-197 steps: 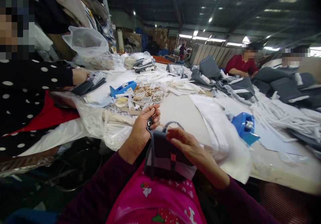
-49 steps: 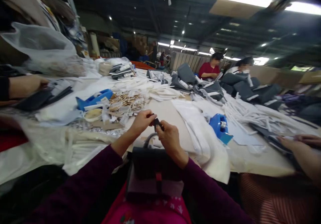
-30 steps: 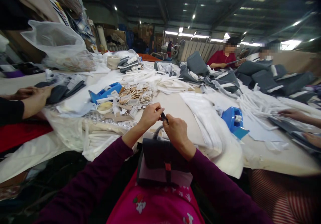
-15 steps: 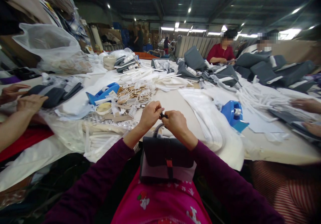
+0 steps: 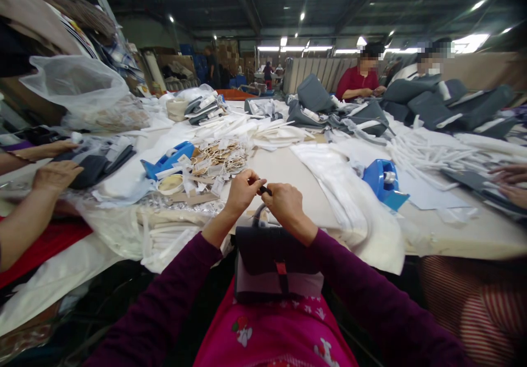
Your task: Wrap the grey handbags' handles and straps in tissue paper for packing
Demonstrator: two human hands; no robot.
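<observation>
A dark bag with a grey lower part [image 5: 278, 263] rests upright against the lap at the table edge, its handle [image 5: 258, 216] standing up. Above it, my left hand [image 5: 244, 192] and my right hand [image 5: 287, 205] meet, both with bent fingers pinching a small black piece [image 5: 264, 190] between them. That piece is mostly covered by the fingertips, so what it belongs to cannot be made out. My right hand is just over the bag's handle.
Strung tags [image 5: 222, 156], a tape roll [image 5: 169, 184] and a blue tape dispenser [image 5: 168, 160] lie left. Another dispenser [image 5: 381, 180] and white foam sheets [image 5: 329, 186] are right. Co-workers' hands [image 5: 57, 175] show at both sides; grey bags [image 5: 436, 109] pile behind.
Both hands stay pinched together over the bag, with the left fingers slightly changed in pose. More of the black piece shows. At the left, a co-worker's hands have shifted over a dark bag.
</observation>
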